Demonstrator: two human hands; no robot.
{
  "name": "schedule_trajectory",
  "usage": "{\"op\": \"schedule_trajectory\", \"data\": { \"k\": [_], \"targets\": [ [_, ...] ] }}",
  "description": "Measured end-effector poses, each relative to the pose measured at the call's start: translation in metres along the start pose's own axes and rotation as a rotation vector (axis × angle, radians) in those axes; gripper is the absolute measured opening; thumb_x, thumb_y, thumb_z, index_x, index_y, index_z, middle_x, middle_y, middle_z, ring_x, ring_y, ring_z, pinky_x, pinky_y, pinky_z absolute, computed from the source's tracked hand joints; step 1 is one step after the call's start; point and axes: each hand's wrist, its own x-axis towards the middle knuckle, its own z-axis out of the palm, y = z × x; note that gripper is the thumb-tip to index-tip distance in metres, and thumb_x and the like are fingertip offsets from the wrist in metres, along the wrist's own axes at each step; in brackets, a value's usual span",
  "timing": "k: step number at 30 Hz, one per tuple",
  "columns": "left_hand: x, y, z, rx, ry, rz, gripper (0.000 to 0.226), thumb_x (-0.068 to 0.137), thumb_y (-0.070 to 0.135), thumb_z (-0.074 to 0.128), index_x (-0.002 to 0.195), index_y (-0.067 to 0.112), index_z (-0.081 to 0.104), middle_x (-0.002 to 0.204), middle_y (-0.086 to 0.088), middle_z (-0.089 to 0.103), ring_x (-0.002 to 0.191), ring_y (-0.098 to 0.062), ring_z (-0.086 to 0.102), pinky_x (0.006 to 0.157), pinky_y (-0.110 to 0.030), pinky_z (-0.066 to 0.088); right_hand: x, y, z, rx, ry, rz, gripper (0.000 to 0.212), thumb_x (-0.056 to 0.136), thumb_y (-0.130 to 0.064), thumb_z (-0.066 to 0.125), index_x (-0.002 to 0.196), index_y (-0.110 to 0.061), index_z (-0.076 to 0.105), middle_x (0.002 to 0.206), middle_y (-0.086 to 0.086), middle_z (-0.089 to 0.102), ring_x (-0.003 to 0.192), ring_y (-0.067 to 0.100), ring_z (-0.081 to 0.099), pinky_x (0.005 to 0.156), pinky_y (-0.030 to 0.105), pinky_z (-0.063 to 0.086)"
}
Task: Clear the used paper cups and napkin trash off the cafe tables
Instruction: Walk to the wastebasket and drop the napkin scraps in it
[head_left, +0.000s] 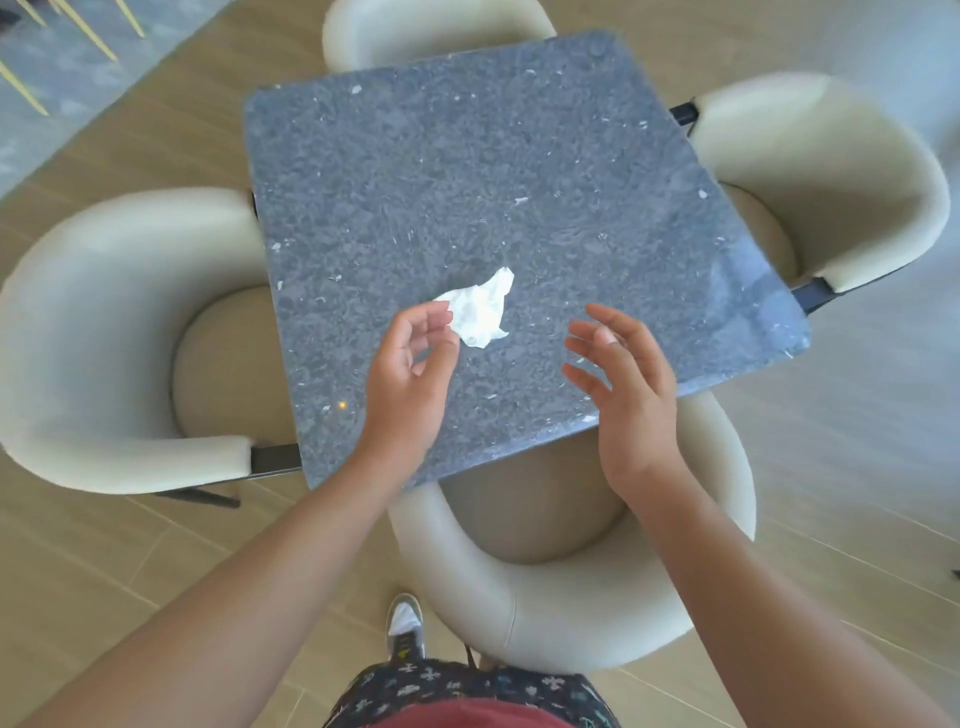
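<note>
A crumpled white napkin (480, 309) lies near the middle of the grey stone table (519, 156). My left hand (410, 374) hovers just to the napkin's near left, fingers curled and apart, fingertips almost at its edge, holding nothing. Over the table's near right part, my right hand (623, 384) is held with fingers spread and empty, a short way right of the napkin. No paper cup is in view.
Cream round-backed chairs stand on all sides of the table: left (104, 332), near (571, 597), right (831, 171) and far (436, 31). Tan tiled floor surrounds them. My shoe (405, 626) is beside the near chair.
</note>
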Motion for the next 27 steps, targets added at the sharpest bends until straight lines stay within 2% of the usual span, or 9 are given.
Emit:
{"op": "schedule_trajectory", "data": {
  "k": [3, 6, 9, 14, 17, 20, 23, 25, 27],
  "targets": [
    [0.041, -0.026, 0.018, 0.114, 0.044, -0.042, 0.027, 0.101, 0.01, 0.063, 0.128, 0.017, 0.062, 0.126, 0.004, 0.062, 0.11, 0.0, 0.061, 0.088, -0.011, 0.048, 0.024, 0.002, 0.0, -0.016, -0.001, 0.003, 0.035, 0.093, -0.034, 0.062, 0.125, -0.022, 0.07, 0.114, -0.004, 0.074, 0.114, 0.017, 0.069, 0.101, 0.039, 0.056],
    [0.087, -0.068, 0.039, 0.311, 0.014, -0.049, 0.044, 0.097, 0.016, 0.066, 0.139, 0.019, 0.054, 0.136, 0.006, 0.05, 0.128, -0.018, 0.054, 0.109, -0.033, 0.046, 0.041, 0.006, -0.003, -0.019, -0.008, 0.013, 0.034, 0.094, -0.033, 0.061, 0.124, -0.021, 0.07, 0.114, -0.003, 0.075, 0.114, 0.017, 0.069, 0.102, 0.04, 0.056],
    [0.13, -0.108, 0.058, 0.573, -0.053, -0.07, 0.062, 0.093, 0.02, 0.07, 0.151, 0.015, 0.046, 0.151, -0.008, 0.045, 0.142, -0.028, 0.042, 0.119, -0.039, 0.031, 0.05, 0.017, -0.015, -0.032, -0.019, 0.027, 0.031, 0.094, -0.032, 0.06, 0.122, -0.023, 0.07, 0.113, -0.004, 0.075, 0.117, 0.018, 0.068, 0.099, 0.036, 0.055],
    [0.173, -0.147, 0.083, 0.999, -0.193, -0.234, 0.08, 0.097, 0.043, 0.066, 0.162, 0.039, 0.021, 0.171, -0.009, 0.009, 0.157, -0.032, 0.011, 0.122, -0.06, 0.022, 0.049, 0.037, -0.049, -0.064, 0.004, 0.041, 0.03, 0.095, -0.029, 0.059, 0.123, -0.026, 0.071, 0.116, 0.0, 0.075, 0.122, 0.025, 0.067, 0.097, 0.035, 0.054],
    [0.181, -0.158, 0.092, 1.108, -0.254, -0.281, 0.08, 0.098, 0.047, 0.065, 0.161, 0.048, 0.015, 0.172, -0.011, -0.004, 0.157, -0.034, 0.007, 0.121, -0.065, 0.019, 0.044, 0.047, -0.067, -0.087, 0.018, 0.058, 0.029, 0.095, -0.029, 0.06, 0.12, -0.032, 0.073, 0.116, 0.0, 0.076, 0.123, 0.022, 0.067, 0.1, 0.038, 0.054],
    [0.177, -0.171, 0.096, 1.217, -0.286, -0.256, 0.067, 0.102, 0.045, 0.059, 0.159, 0.045, 0.024, 0.169, -0.013, 0.002, 0.155, -0.036, 0.012, 0.119, -0.063, 0.021, 0.041, 0.054, -0.081, -0.089, 0.037, 0.079, 0.035, 0.093, -0.029, 0.06, 0.126, -0.023, 0.07, 0.116, 0.0, 0.076, 0.122, 0.018, 0.067, 0.101, 0.036, 0.055],
    [0.171, -0.178, 0.094, 1.248, -0.216, -0.152, 0.04, 0.103, 0.033, 0.059, 0.143, 0.031, 0.053, 0.154, -0.011, 0.03, 0.142, -0.035, 0.031, 0.111, -0.058, 0.032, 0.038, 0.055, -0.089, -0.098, 0.044, 0.075, 0.038, 0.092, -0.029, 0.06, 0.128, -0.019, 0.069, 0.115, 0.0, 0.076, 0.122, 0.016, 0.067, 0.102, 0.034, 0.056],
    [0.169, -0.174, 0.092, 1.158, -0.161, -0.121, 0.031, 0.103, 0.022, 0.057, 0.133, 0.02, 0.062, 0.145, -0.011, 0.039, 0.132, -0.034, 0.042, 0.104, -0.052, 0.042, 0.036, 0.053, -0.093, -0.094, 0.046, 0.07, 0.039, 0.092, -0.029, 0.061, 0.128, -0.018, 0.069, 0.116, 0.002, 0.076, 0.121, 0.015, 0.068, 0.103, 0.034, 0.056],
    [0.163, -0.159, 0.091, 0.985, -0.124, -0.128, 0.035, 0.103, 0.017, 0.054, 0.138, 0.015, 0.06, 0.142, -0.013, 0.041, 0.124, -0.032, 0.05, 0.096, -0.04, 0.047, 0.035, 0.049, -0.094, -0.087, 0.042, 0.059, 0.039, 0.091, -0.032, 0.064, 0.127, -0.019, 0.069, 0.115, 0.001, 0.076, 0.121, 0.015, 0.068, 0.104, 0.035, 0.056]
  ]
}}
